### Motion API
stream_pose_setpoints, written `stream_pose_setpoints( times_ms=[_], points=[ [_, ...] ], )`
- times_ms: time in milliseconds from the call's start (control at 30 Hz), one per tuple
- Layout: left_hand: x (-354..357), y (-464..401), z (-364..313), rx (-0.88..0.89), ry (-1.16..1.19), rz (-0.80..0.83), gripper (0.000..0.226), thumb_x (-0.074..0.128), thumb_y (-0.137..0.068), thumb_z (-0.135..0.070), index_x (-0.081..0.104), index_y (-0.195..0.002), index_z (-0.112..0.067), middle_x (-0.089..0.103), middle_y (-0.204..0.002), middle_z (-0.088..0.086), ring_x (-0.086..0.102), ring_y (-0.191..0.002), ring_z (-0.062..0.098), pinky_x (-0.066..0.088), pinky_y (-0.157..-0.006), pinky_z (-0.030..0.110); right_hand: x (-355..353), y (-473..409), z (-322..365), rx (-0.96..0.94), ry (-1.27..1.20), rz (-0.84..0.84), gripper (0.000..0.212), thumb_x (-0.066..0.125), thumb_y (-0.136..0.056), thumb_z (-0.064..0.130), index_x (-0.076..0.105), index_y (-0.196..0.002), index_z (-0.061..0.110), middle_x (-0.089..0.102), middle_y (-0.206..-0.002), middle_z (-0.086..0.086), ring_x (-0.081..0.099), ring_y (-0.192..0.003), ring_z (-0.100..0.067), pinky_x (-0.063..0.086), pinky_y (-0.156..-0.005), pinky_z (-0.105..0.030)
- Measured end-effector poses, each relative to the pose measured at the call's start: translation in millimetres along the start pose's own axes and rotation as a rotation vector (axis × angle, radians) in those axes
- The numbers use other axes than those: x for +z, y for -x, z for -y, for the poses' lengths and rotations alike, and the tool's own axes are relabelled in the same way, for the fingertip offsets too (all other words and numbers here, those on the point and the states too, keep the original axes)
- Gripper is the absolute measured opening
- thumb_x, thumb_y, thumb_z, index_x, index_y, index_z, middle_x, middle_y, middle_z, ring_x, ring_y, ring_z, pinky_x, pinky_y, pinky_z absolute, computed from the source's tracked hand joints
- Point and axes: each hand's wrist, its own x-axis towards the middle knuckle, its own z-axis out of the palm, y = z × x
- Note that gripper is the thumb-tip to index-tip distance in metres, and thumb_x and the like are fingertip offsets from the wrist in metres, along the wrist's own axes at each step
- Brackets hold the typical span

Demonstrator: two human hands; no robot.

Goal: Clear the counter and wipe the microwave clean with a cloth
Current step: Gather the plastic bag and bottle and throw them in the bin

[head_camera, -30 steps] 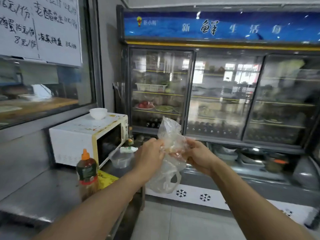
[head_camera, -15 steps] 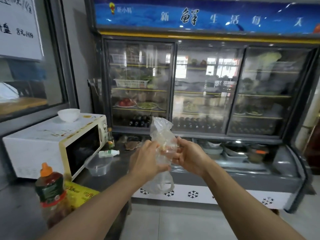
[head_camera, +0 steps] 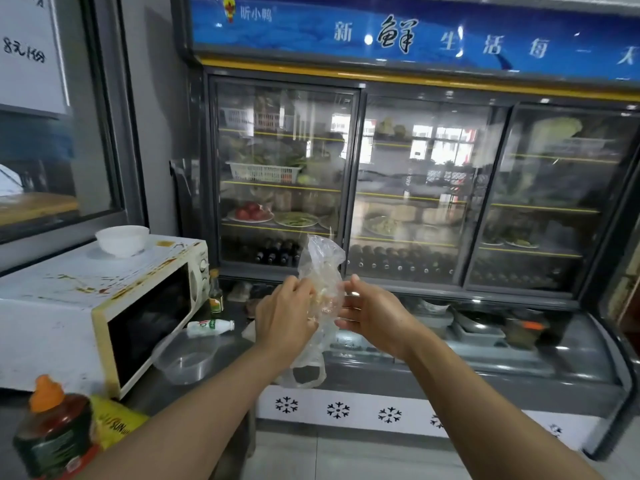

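Glass-door display fridge (head_camera: 415, 188) fills the back. Stained white microwave (head_camera: 100, 306) on the steel tabletop (head_camera: 228, 344) at left, a white bowl (head_camera: 122, 240) on its top. Clear plastic bag (head_camera: 320, 292) held up mid-air between both hands — left hand (head_camera: 285, 315) curled round it, right hand (head_camera: 372, 315) gripping its other side. Clear plastic container (head_camera: 187, 362) just before the microwave door; small white bottle (head_camera: 210, 328) lying beside it.

The bag (head_camera: 322, 268) was thin, clear, crinkled plastic. The microwave (head_camera: 104, 299) had a matt white casing, stained and yellowed at the door frame. The counter (head_camera: 239, 344) looked like brushed metal. The container (head_camera: 187, 362) was clear glossy plastic; the refrigerator doors (head_camera: 426, 188) were reflective glass.
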Motion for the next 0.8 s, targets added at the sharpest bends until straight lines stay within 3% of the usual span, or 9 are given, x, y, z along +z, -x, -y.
stream_pose_setpoints(
  times_ms=[100, 233, 400, 533, 700, 800],
  points=[
    [13, -14, 4, -0.002, -0.002, -0.001, 0.034, 0.074, -0.072, -0.024, 0.052, -0.097, -0.026, 0.051, -0.093, -0.009, 0.045, -0.071, 0.009, 0.036, -0.061, 0.024, -14, -17, -5, -0.022, 0.169, -0.018, 0.037, 0.037, -0.100, 0.035, 0.061, -0.113, 0.010, 0.069, -0.107, -0.009, 0.065, -0.098, -0.020, 0.048, -0.082, -0.030],
    [33, -38, 4, -0.038, -0.014, 0.027, 0.032, 0.070, -0.074, -0.023, 0.053, -0.102, -0.026, 0.051, -0.096, -0.008, 0.055, -0.079, 0.014, 0.046, -0.067, 0.029, -41, -44, -11, -0.035, 0.316, -0.069, 0.028, 0.052, -0.095, 0.033, 0.056, -0.118, 0.018, 0.063, -0.115, -0.001, 0.059, -0.105, -0.013, 0.047, -0.086, -0.030],
    [72, -74, -4, -0.112, -0.068, 0.024, 0.024, 0.064, -0.076, -0.019, 0.054, -0.097, -0.024, 0.050, -0.093, -0.006, 0.054, -0.076, 0.016, 0.045, -0.065, 0.032, -87, -92, -19, -0.050, 0.403, -0.017, 0.041, 0.064, -0.087, 0.034, 0.049, -0.123, 0.023, 0.055, -0.110, 0.007, 0.055, -0.097, -0.005, 0.041, -0.067, -0.018],
    [109, -106, -11, -0.195, -0.135, -0.004, 0.021, 0.064, -0.075, -0.019, 0.055, -0.093, -0.024, 0.047, -0.090, -0.007, 0.051, -0.071, 0.015, 0.038, -0.059, 0.029, -134, -140, -22, -0.056, 0.453, 0.062, 0.050, 0.067, -0.084, 0.037, 0.045, -0.128, 0.026, 0.048, -0.120, 0.004, 0.051, -0.098, -0.002, 0.040, -0.064, -0.016],
    [139, -135, -15, -0.291, -0.243, -0.025, 0.018, 0.065, -0.076, -0.019, 0.058, -0.092, -0.025, 0.054, -0.092, -0.007, 0.057, -0.071, 0.016, 0.041, -0.057, 0.029, -173, -199, -25, -0.049, 0.487, 0.160, 0.050, 0.067, -0.085, 0.033, 0.046, -0.128, 0.023, 0.048, -0.124, 0.000, 0.051, -0.110, -0.015, 0.042, -0.072, -0.021],
    [147, -142, -13, -0.343, -0.303, 0.007, 0.016, 0.064, -0.077, -0.020, 0.059, -0.092, -0.024, 0.057, -0.097, -0.004, 0.061, -0.076, 0.020, 0.049, -0.063, 0.032, -178, -232, -33, -0.033, 0.482, 0.227, 0.047, 0.068, -0.085, 0.029, 0.047, -0.126, 0.021, 0.049, -0.120, -0.001, 0.051, -0.103, -0.013, 0.040, -0.080, -0.024]
  ],
)
